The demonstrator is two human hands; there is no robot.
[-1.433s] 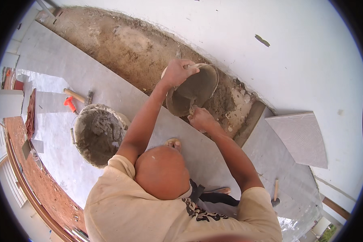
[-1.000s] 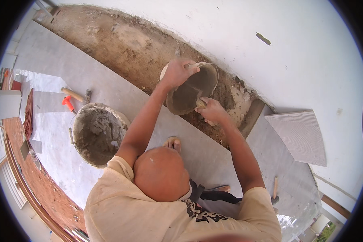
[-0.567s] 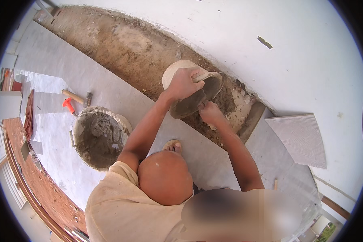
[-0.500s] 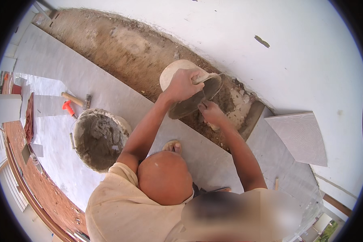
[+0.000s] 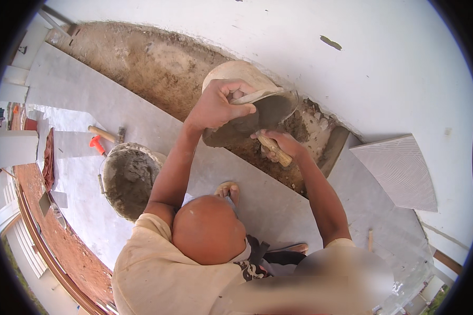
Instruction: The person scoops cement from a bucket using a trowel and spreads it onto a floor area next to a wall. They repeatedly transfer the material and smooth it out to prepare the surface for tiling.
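Observation:
A pale bucket [image 5: 242, 72] lies tipped over the soil strip, its mouth turned toward the near right. Wet grey mortar [image 5: 270, 111] coats its inside. My left hand [image 5: 215, 105] is closed on the bucket's upper rim, thumb at the mouth. In my right hand [image 5: 288, 143], just below the mouth, is the wooden handle of a trowel [image 5: 276, 150], fingers wrapped round it. The trowel's blade is hidden by the hand and the bucket's mouth. Bare soil and rubble [image 5: 305, 123] show beside the bucket, near the wall.
A second bucket [image 5: 108, 184] of grey mortar stands at the left on grey tiles [image 5: 142, 113]. Beyond it lie a wooden-handled hammer [image 5: 104, 134] and a red-handled chisel [image 5: 96, 143]. On the right, a ridged tile [image 5: 397, 170] leans against the white wall [image 5: 383, 79].
My right hand has turned, and the trowel's handle now shows pointing to the lower right. My left hand still grips the bucket's rim, its thumb now at the mouth. The view has shifted slightly.

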